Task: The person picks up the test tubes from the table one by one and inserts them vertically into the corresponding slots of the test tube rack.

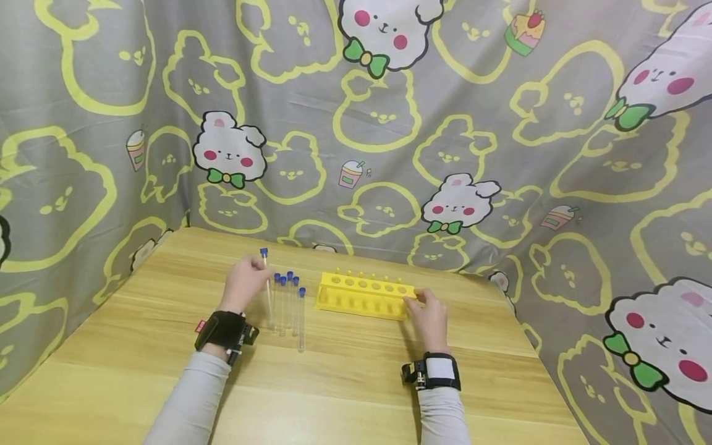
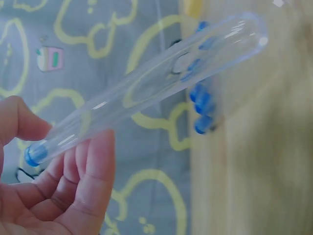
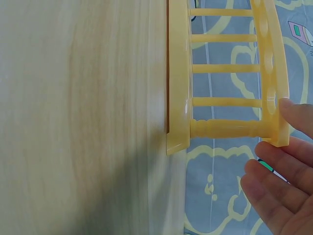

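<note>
Landmark is the yellow plastic test-tube rack [image 1: 364, 299] on the light wood-grain tabletop [image 1: 334, 389]: right hand [image 1: 431, 314] has thumb and index finger clamped on its right end, upper bar. Left of the rack, left hand [image 1: 245, 283] pinches a clear tube with a blue cap [image 2: 146, 93] near the cap, thumb against fingers; between it and the rack, more blue-capped clear tubes [image 1: 301, 321] are grouped.

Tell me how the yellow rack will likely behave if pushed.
The yellow rack is probably light for its size, being an open frame with slim posts. Its long base appears to rest on the table, so a low push should slide it rather than tip it. Its glossy surface may feel slightly slippery.
</note>
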`<state>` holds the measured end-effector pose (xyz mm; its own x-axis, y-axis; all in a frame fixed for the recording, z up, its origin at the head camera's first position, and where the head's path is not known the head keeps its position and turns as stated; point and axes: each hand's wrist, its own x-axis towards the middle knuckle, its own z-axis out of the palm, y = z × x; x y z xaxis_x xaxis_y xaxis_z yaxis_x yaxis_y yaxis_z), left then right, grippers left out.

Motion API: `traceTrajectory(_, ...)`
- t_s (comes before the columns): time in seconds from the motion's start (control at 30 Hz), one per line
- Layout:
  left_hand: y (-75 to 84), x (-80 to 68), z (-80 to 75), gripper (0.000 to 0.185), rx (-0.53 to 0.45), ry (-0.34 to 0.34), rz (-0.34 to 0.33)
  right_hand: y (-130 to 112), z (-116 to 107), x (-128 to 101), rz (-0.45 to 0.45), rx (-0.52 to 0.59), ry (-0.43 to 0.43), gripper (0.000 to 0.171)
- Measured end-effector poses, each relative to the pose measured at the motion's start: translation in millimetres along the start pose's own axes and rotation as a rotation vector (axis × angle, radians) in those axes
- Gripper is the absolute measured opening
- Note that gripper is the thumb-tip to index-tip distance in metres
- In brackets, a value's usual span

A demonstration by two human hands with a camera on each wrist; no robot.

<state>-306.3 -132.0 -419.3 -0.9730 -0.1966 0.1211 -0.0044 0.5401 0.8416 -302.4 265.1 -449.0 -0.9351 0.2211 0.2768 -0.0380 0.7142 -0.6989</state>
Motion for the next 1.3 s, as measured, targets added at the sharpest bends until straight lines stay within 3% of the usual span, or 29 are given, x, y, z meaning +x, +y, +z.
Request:
traceTrajectory(0.23, 33.3, -7.7, 4.7, 0.024, -0.014, 0.091, 0.125, 0, 0, 0, -0.006, -0.009, 0.02, 0.041)
traceTrajectory(0.57, 105.6, -9.8, 29.6, 0.02, -0.101, 0.088, 0.35, 3, 1, -1, -0.014, 0.008, 0.031, 0.042)
traceTrajectory(0.97, 165.0, -6.2, 92.2, 0.021, -0.205, -0.007, 0.493, 2, 0, -4, -0.023, 0.002, 0.051, 0.041)
traceTrajectory(1.3, 187.0, -5.8, 148.4, 0.02, -0.184, -0.054, 0.577, 2, 1, -2, -0.028, -0.003, 0.061, 0.04)
